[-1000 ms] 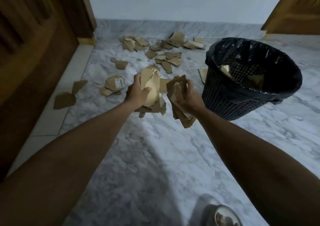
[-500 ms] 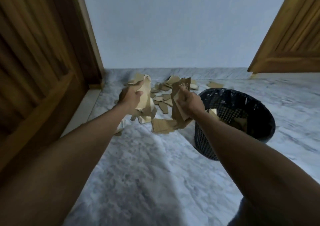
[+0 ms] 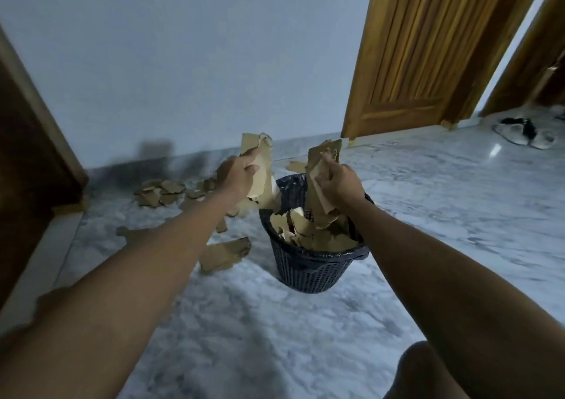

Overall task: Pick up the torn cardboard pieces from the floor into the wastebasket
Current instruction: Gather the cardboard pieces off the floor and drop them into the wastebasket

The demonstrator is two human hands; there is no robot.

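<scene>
My left hand [image 3: 240, 175] grips a bunch of torn brown cardboard pieces [image 3: 260, 166] just above the left rim of the wastebasket. My right hand [image 3: 339, 181] grips another bunch of cardboard [image 3: 321, 166] directly over the basket's mouth. The dark mesh wastebasket [image 3: 308, 268], lined with a black bag, stands on the marble floor and holds several cardboard pieces [image 3: 308, 233]. Loose torn pieces lie on the floor to the left: one large piece [image 3: 224, 253] beside the basket and a scattered group [image 3: 162, 192] near the wall.
A dark wooden door [image 3: 27, 141] stands at the left and a lighter wooden door [image 3: 428, 47] at the back right. A pair of sandals [image 3: 526, 131] lies on the floor at the far right. My knee [image 3: 428, 371] shows at the bottom right.
Both hands have carried their cardboard bunches rightward to above the wastebasket. More cardboard now lies inside the basket. The view has tilted up and to the right.
</scene>
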